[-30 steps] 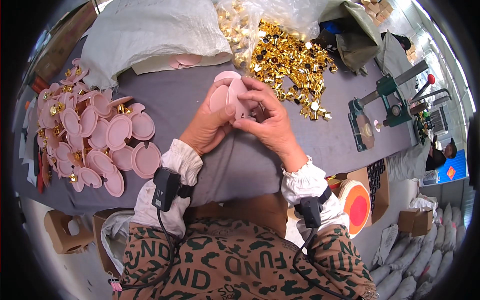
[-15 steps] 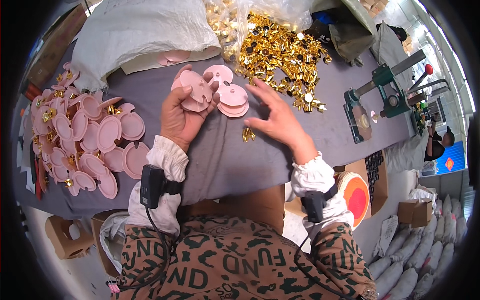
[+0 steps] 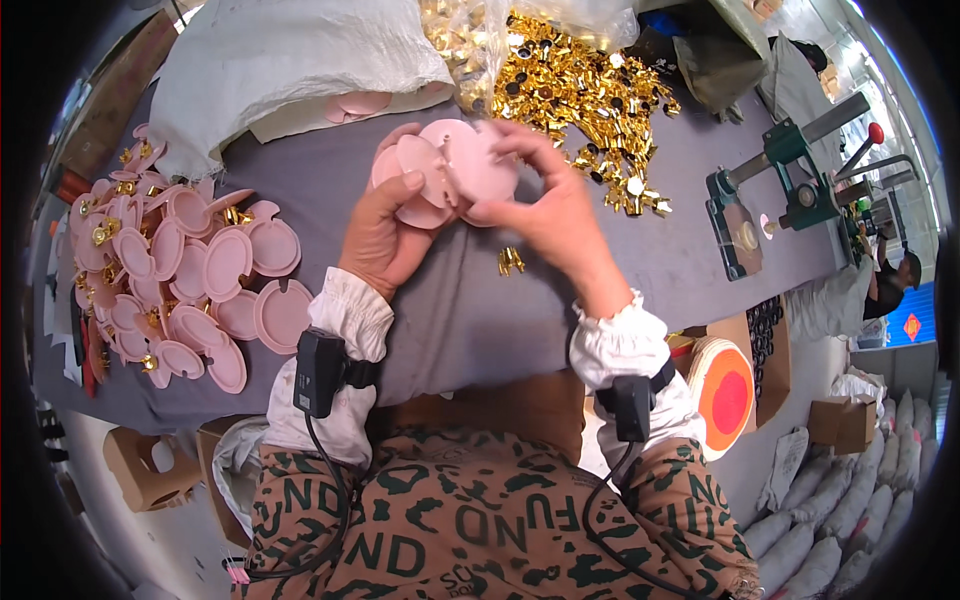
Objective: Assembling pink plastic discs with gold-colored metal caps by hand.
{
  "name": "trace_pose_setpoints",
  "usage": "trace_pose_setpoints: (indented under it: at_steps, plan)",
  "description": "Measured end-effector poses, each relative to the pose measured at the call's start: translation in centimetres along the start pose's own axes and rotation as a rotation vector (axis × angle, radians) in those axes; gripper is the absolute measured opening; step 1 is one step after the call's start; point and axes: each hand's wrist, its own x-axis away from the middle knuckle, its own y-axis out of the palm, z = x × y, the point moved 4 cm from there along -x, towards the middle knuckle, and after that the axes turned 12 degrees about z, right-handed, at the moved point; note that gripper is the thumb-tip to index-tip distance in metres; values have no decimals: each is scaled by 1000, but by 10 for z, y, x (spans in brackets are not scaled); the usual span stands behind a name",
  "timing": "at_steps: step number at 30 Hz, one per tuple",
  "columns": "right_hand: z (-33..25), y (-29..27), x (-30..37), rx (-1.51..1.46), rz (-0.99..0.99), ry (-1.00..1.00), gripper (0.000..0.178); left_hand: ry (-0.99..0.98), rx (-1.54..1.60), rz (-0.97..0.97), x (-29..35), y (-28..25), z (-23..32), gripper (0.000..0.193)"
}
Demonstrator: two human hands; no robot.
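Above the middle of the table, my left hand [image 3: 380, 235] is closed around a few thin pink plastic discs [image 3: 418, 158], its thumb across their face. Facing it, my right hand [image 3: 550, 205] grips more pink discs [image 3: 487, 170] between thumb and fingers, their edges meeting those in the left hand. The right fingertips are smeared by motion. Just below the right hand, several small gold fittings [image 3: 511, 261] lie on the grey cloth [image 3: 430, 310]. A large pile of notched pink discs [image 3: 228, 262], some with gold fittings attached, covers the table to the left.
A heap of gold fittings [image 3: 590, 120] spreads at the back, by a clear plastic bag [image 3: 465, 50]. The white woven sack [image 3: 310, 60] at back left has pink discs in its mouth. On the right stands a green hand press [image 3: 800, 195]. Filled sacks [image 3: 830, 510] lie on the floor.
My right hand has moved left and taken hold of the pink discs that lay on the cloth. They are now up against the discs in my left hand.
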Motion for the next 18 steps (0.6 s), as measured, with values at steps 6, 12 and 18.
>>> trace_pose_setpoints:
  at_steps: [6,12,18]
  plan:
    - [-16,7,31,-32,-41,135,59,-103,-162,-182,4,11,-9,59]
    - [-7,-36,71,411,-97,-67,45,-55,-77,-207,4,13,-1,63]
    - [3,-38,80,404,-64,-27,25,-112,-190,-185,15,20,-9,67]
